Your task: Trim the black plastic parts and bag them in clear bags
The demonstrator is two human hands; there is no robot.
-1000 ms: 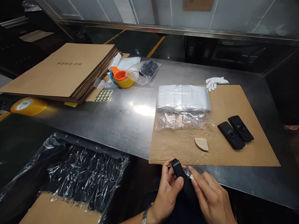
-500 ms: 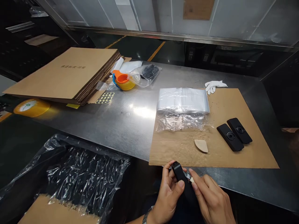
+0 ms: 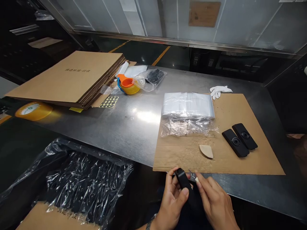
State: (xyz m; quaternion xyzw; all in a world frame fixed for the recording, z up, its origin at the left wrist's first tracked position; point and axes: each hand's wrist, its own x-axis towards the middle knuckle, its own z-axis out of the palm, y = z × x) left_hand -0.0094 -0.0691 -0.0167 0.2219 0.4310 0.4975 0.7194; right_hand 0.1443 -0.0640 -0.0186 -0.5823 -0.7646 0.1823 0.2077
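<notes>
My left hand (image 3: 173,199) is closed round a slim black plastic part (image 3: 182,180), held just below the front edge of the steel table (image 3: 134,127). My right hand (image 3: 214,203) pinches a small pale-handled blade tool (image 3: 194,177) against the part's side. On the cardboard sheet (image 3: 240,159) in front lie two more black parts (image 3: 239,140) side by side and a small tan wedge (image 3: 206,151). A stack of clear plastic bags (image 3: 188,105) rests at the sheet's far left corner.
A pile of flat cardboard (image 3: 72,76) sits far left, with an orange and yellow tape dispenser (image 3: 128,85), a sticker sheet (image 3: 108,102) and a bag of black items (image 3: 153,76) beside it. White gloves (image 3: 219,90) lie far back. A plastic-lined box of black parts (image 3: 81,185) stands at lower left.
The view has tipped slightly, so everything sits a little lower in the picture. Both hands keep hold of the black part and tool in nearly the same pose.
</notes>
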